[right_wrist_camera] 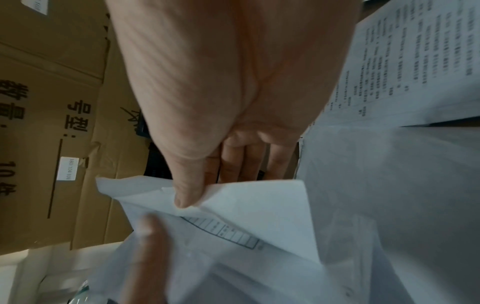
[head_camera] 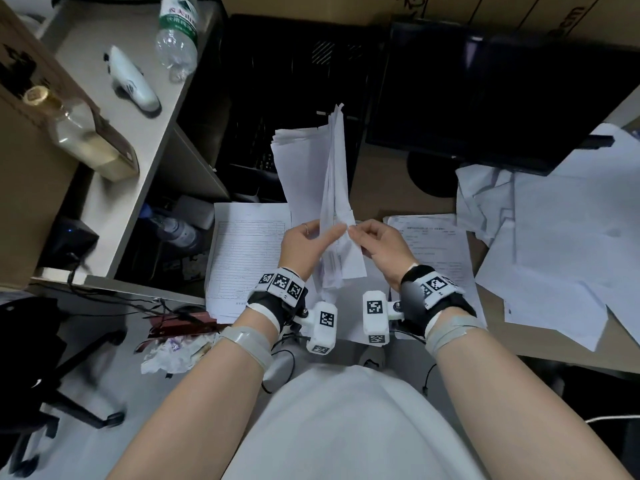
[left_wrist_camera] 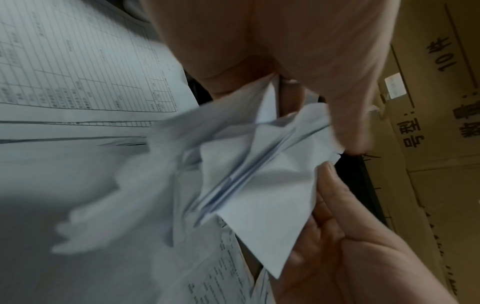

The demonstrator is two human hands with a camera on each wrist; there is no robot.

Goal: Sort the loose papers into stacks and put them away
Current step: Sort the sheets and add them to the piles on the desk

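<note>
Papers fill this scene, and the sheaf [head_camera: 325, 168] being sorted is held upright above the desk [head_camera: 388, 174], between both hands. At far left a side shelf [head_camera: 114, 188] carries a glass bottle [head_camera: 83, 133] lying tilted, a white device [head_camera: 133, 81] and a clear water bottle [head_camera: 176, 36]. Below it, on the floor, lie a crumpled wrapper [head_camera: 173, 351] and some cables. On the desk left of the hands lies a ruled form [head_camera: 242, 251], flat and printed side up. The left hand [head_camera: 306, 244] grips the sheaf's lower edge, thumb on the near face and fingers [head_camera: 308, 228] curled behind it. In the left wrist view the sheets fan apart at a folded corner [left_wrist_camera: 259, 185]. Behind the sheaf stands a black crate [head_camera: 277, 81]. The right hand [head_camera: 379, 245] pinches one sheet's corner between thumb [right_wrist_camera: 187, 189] and fingers; the right wrist view shows the thumb pressed on that corner, with a printed table just under it. Under the right wrist lies a text page [head_camera: 436, 244]. Farther back sits a dark monitor [head_camera: 502, 91], its base on the desk. At far right a loose heap [head_camera: 561, 244] of blank and crumpled sheets spreads across the desk, partly beneath the monitor. Cardboard boxes [head_camera: 450, 8] stand behind.
</note>
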